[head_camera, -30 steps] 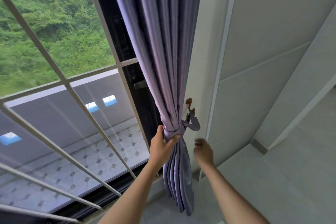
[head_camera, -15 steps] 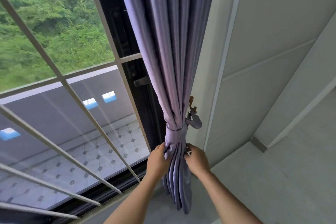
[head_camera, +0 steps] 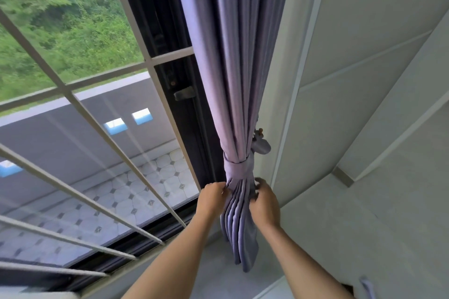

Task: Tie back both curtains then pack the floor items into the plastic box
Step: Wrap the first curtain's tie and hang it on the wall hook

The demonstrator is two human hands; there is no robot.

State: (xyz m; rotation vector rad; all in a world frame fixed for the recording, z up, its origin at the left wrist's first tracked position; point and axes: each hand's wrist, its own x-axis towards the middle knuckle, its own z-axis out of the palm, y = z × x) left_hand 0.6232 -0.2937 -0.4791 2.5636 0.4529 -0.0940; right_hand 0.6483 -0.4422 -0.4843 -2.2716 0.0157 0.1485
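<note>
A purple curtain point(head_camera: 233, 56) hangs gathered at the right edge of the window. A matching tie-back band point(head_camera: 237, 168) wraps it tight and runs to a wall hook point(head_camera: 260, 132) behind it. Just below the band, my left hand point(head_camera: 211, 199) pinches the folds on the left side. My right hand point(head_camera: 264, 204) grips the folds on the right side. The curtain's lower end point(head_camera: 243, 250) hangs free between my forearms. No plastic box or floor items are in view.
A window with white metal bars point(head_camera: 102, 126) fills the left, its dark frame point(head_camera: 170, 85) beside the curtain. A white wall point(head_camera: 364, 80) and pale ledge point(head_camera: 352, 238) lie to the right. A small purple object point(head_camera: 366, 285) shows at the bottom right edge.
My left hand slid down from the tie-back band to the folds below it. My right hand came in from beside the curtain and took hold of the folds.
</note>
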